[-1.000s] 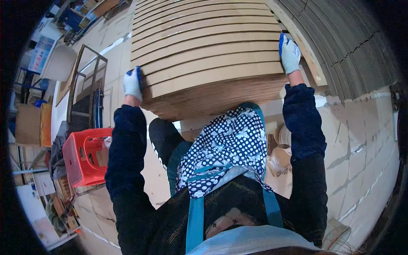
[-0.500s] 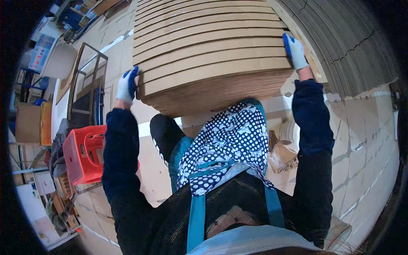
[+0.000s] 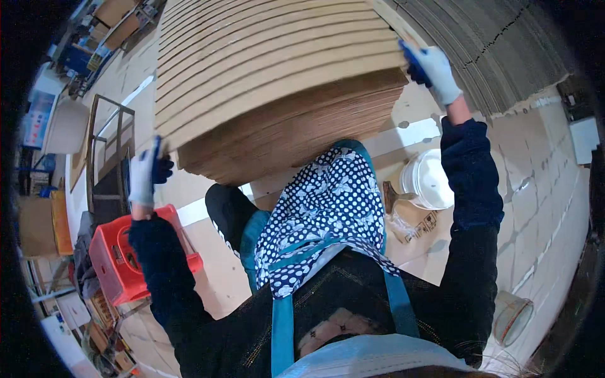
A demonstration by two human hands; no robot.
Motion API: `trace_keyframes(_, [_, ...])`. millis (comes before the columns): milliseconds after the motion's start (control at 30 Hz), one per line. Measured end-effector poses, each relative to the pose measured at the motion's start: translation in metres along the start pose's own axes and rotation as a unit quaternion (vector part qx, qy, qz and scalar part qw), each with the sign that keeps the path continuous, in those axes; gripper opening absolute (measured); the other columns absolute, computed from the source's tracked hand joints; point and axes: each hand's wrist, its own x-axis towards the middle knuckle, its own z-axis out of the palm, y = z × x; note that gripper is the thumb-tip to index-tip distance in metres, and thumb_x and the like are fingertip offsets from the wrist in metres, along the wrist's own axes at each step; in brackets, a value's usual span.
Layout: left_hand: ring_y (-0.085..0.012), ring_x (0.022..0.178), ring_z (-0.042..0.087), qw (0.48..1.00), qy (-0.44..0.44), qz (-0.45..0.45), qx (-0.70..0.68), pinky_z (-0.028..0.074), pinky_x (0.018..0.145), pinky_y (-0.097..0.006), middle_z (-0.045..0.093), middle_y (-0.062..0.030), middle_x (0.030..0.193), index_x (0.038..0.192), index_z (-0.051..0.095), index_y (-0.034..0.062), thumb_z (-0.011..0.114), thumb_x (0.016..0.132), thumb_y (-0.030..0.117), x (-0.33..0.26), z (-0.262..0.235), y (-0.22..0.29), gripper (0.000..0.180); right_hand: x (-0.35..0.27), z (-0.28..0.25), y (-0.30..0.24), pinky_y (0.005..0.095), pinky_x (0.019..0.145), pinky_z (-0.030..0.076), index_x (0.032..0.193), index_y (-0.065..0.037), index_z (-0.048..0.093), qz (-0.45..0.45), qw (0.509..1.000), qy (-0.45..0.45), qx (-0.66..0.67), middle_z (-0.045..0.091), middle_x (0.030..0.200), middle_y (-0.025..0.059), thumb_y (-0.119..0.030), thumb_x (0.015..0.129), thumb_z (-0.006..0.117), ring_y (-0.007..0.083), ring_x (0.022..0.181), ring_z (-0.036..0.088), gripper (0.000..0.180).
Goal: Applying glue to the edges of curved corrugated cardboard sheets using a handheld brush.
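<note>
A tall stack of brown cardboard sheets (image 3: pixel 277 69) stands before me, its upper sheets staggered so their edges make parallel bands. My left hand (image 3: pixel 149 173), in a white glove with blue fingers, is closed at the near left corner of the upper sheets. My right hand (image 3: pixel 435 70), gloved alike, has its fingers curled at their near right corner. The near edge of these sheets juts over the stack's shadowed front (image 3: pixel 302 126) and slants, lower at the left. What each hand's fingers pinch underneath is partly hidden.
Grey piled sheets (image 3: pixel 498 50) rise at the far right. A white bucket (image 3: pixel 430 179) stands by brown packaging (image 3: pixel 413 220) on the floor. A red plastic stool (image 3: pixel 120 258) is beneath my left forearm, with a metal-framed cart (image 3: pixel 113 151) beyond it.
The staggered sheets' near edge has tilted, and their bands look narrower. My left hand has moved left and toward me; my right hand has turned at its corner. The view has shifted too.
</note>
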Motion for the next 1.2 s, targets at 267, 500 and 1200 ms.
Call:
trace_keyframes(267, [-0.0123, 0.077, 0.055, 0.920, 0.216, 0.184, -0.270, 0.044, 0.070, -0.026, 0.060, -0.0045, 0.084, 0.100, 0.056, 0.0010, 0.050, 0.090, 0.024, 0.045, 0.066, -0.082, 0.026, 0.055, 0.091, 0.079, 0.0368, 0.059, 0.048, 0.077, -0.004, 0.060, -0.266, 0.874, 0.406, -0.024, 0.061, 0.069, 0.0165, -0.038, 0.088, 0.046, 0.0319, 0.064, 0.058, 0.037])
trace_keyframes(500, [-0.0138, 0.072, 0.052, 0.943, 0.283, 0.155, -0.081, 0.042, 0.068, -0.028, 0.059, -0.0048, 0.081, 0.095, 0.058, 0.0004, 0.049, 0.090, 0.025, 0.062, 0.068, -0.066, 0.026, 0.061, 0.092, 0.056, 0.0434, 0.063, 0.047, 0.073, -0.007, 0.062, -0.087, 0.928, 0.333, -0.144, 0.062, 0.071, 0.0169, -0.032, 0.089, 0.040, 0.0340, 0.069, 0.060, 0.037])
trace_keyframes(1200, [-0.0143, 0.075, 0.051, 0.886, 0.141, 0.420, 0.138, 0.044, 0.069, -0.029, 0.057, -0.0028, 0.087, 0.115, 0.054, 0.0014, 0.043, 0.092, 0.025, 0.114, 0.048, -0.067, 0.035, 0.110, 0.088, 0.043, 0.0455, 0.066, 0.047, 0.085, -0.003, 0.065, -0.069, 0.955, 0.287, -0.041, 0.062, 0.081, 0.0217, -0.047, 0.089, 0.036, 0.0344, 0.072, 0.061, 0.053])
